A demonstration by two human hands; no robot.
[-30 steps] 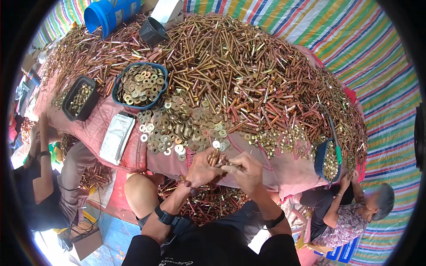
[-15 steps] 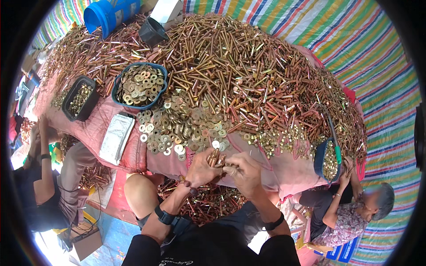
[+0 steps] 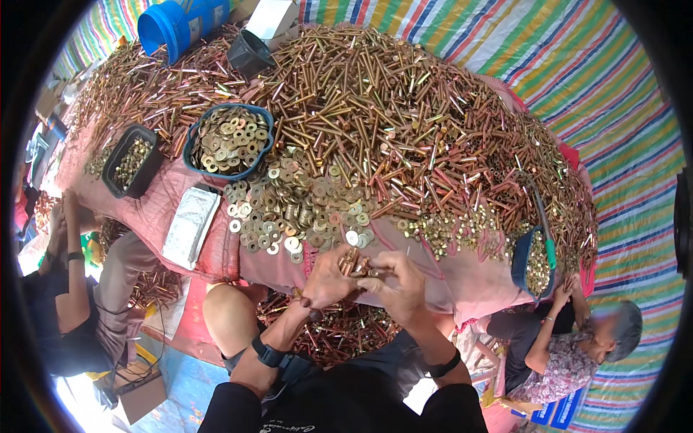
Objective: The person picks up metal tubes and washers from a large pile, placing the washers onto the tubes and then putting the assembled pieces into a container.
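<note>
My left hand (image 3: 326, 280) is closed around several short copper-coloored bolts (image 3: 353, 261), their ends poking up between thumb and fingers. Close beside it, my right hand (image 3: 401, 287) pinches with thumb and forefinger at the ends of these bolts; whatever small piece lies in the pinch is hidden. Just beyond my hands, flat round washers (image 3: 303, 206) lie in a loose heap on the pink cloth. Small brassy nuts (image 3: 462, 225) are scattered to the right of them. Behind both spreads a large mound of long copper-coloured bolts (image 3: 404, 108).
A blue tub (image 3: 196, 167) of washers, a dark tray (image 3: 115, 186) of nuts and a silvery packet (image 3: 189, 227) stand left. A blue bucket (image 3: 160, 36) lies at the back. Right sits a container (image 3: 521, 270) of nuts beside a co-worker (image 3: 563, 353); another person (image 3: 68, 303) is left.
My right hand's fingers have shifted slightly at the bolt ends, its thumb now lower. My left hand keeps its hold on the bolts. The co-worker's hands at right have moved a little.
</note>
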